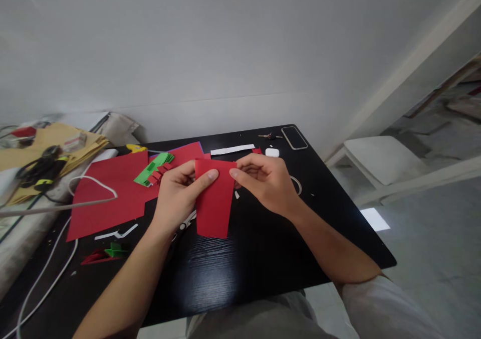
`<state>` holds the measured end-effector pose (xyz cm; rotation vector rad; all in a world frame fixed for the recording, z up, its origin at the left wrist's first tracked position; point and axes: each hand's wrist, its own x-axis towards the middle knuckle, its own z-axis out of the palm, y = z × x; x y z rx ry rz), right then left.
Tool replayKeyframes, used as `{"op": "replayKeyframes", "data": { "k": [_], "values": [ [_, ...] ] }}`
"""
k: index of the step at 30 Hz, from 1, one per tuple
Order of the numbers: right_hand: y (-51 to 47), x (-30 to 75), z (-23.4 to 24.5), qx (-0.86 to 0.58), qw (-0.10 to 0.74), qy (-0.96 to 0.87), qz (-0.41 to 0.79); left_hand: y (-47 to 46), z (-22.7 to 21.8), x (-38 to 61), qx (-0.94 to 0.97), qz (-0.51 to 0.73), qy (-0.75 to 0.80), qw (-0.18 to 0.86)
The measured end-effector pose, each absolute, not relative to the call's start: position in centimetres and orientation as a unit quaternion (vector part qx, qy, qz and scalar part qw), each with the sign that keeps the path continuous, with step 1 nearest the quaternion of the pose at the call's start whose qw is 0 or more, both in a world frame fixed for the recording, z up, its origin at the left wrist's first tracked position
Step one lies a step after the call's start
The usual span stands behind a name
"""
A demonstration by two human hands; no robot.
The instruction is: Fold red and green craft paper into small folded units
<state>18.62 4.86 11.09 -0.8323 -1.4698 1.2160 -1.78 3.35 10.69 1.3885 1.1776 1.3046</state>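
A red paper piece, folded at its top edge, is held upright above the black table. My left hand pinches its upper left part with the thumb across the front. My right hand pinches its upper right corner, thumb on the front and fingers curled behind. Both hands are closed on the paper.
Red paper sheets and a cut green-and-red paper piece lie at the left. A white paper strip, earbud case, keys and phone sit at the back. White cables cross the left side. A white stool stands right.
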Motion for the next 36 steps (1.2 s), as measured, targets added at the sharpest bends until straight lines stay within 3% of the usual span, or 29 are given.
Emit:
{"op": "replayKeyframes", "data": {
  "k": [36],
  "values": [
    [5.18, 18.63, 11.34, -0.342, 0.507, -0.609, 0.506, 3.37, 10.93, -1.44, 0.534, 0.548, 0.441, 0.469]
  ]
}}
